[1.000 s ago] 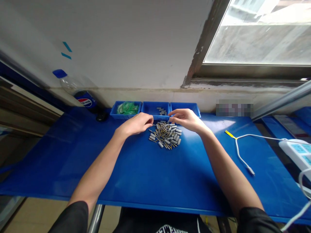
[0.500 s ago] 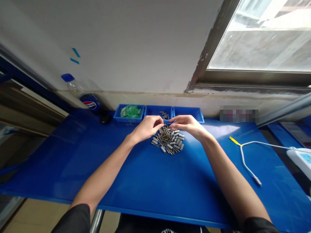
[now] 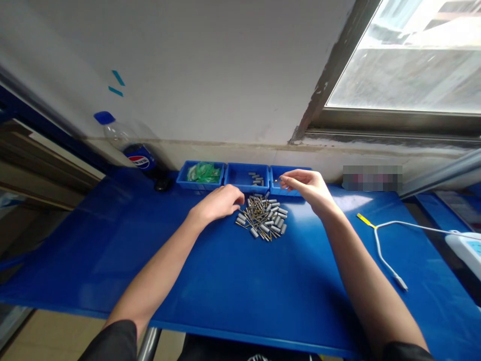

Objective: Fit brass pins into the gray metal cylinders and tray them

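Observation:
A pile of brass-coloured pins and grey cylinders (image 3: pixel 263 215) lies on the blue table (image 3: pixel 233 281). At the pile's upper left edge is my left hand (image 3: pixel 221 201), fingers curled; what it holds, if anything, is hidden. My right hand (image 3: pixel 306 185) pinches a small thin pin (image 3: pixel 277 180) over the right blue bin (image 3: pixel 289 191). Several grey cylinders lie in the middle blue bin (image 3: pixel 236 186). The left blue bin (image 3: pixel 184 179) holds a green plastic bag (image 3: pixel 205 172).
A cola bottle (image 3: pixel 139 158) stands against the wall at the back left, with a small black object (image 3: pixel 162 185) beside it. On the right lie a white cable (image 3: pixel 380 250) with a yellow tag (image 3: pixel 365 219) and a white power strip (image 3: pixel 466 245).
My hands have parted. The right one has moved right and over the right bin with the pin; the left one has drawn back slightly to the left and down.

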The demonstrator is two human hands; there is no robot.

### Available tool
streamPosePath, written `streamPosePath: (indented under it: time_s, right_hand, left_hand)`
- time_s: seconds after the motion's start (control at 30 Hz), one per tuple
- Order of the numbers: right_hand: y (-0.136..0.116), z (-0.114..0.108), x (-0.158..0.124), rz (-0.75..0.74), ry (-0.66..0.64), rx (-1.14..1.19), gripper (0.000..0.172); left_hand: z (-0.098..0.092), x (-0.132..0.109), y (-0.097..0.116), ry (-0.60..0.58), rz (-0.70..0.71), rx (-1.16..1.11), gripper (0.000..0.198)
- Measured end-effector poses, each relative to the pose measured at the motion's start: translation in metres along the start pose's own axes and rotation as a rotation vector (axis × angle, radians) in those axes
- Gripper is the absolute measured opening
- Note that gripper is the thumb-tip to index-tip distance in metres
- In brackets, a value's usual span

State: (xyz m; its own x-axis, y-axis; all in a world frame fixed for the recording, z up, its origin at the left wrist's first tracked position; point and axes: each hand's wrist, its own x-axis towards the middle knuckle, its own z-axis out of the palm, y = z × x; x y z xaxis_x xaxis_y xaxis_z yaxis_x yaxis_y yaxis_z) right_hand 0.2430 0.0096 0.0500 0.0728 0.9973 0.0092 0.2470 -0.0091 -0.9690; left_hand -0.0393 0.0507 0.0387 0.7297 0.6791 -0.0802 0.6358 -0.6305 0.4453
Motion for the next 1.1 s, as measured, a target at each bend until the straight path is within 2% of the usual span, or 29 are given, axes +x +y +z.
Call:
streamPosePath:
  time_s: [0.1,0.23,0.33,0.43,0.53,0.63,0.7,0.87,1.1]
  right_hand:
    - [0.002,-0.007,0.001,-0.029,0.051,-0.075,0.038]
    - [0.006,-0.009,0.001,-0.017,-0.007,-0.097,0.04]
    - [0.003,-0.006,-0.001,-0.026,-0.07,-0.113,0.037]
    - [0.0,-0.003,-0.002,-0.028,-0.143,-0.135,0.033]
    - [-0.001,0.0,-0.003,-0.025,-0.205,-0.125,0.033]
    - [-0.002,0.005,-0.006,0.023,-0.307,-0.028,0.037]
    - [-0.003,0.009,-0.008,0.064,-0.365,0.057,0.041]
    - [-0.002,0.015,-0.009,0.1,-0.359,0.186,0.04]
    - [0.005,0.015,-0.006,0.118,-0.325,0.2,0.038]
  left_hand:
    - [0.004,-0.001,-0.002,-0.047,-0.041,0.009,0.014]
    - [0.007,-0.001,-0.004,-0.076,-0.064,0.021,0.013]
    - [0.001,-0.003,-0.007,-0.053,-0.056,-0.018,0.012]
    - [-0.008,-0.003,-0.002,0.01,-0.012,-0.114,0.008]
    - [-0.013,0.001,0.01,0.156,0.03,-0.248,0.006]
    - [-0.008,0.006,0.024,0.335,0.062,-0.373,0.008]
    - [-0.001,0.009,0.031,0.405,0.077,-0.431,0.007]
    - [0.012,0.011,0.039,0.482,0.099,-0.46,0.005]
    - [0.011,0.01,0.042,0.553,0.072,-0.497,0.008]
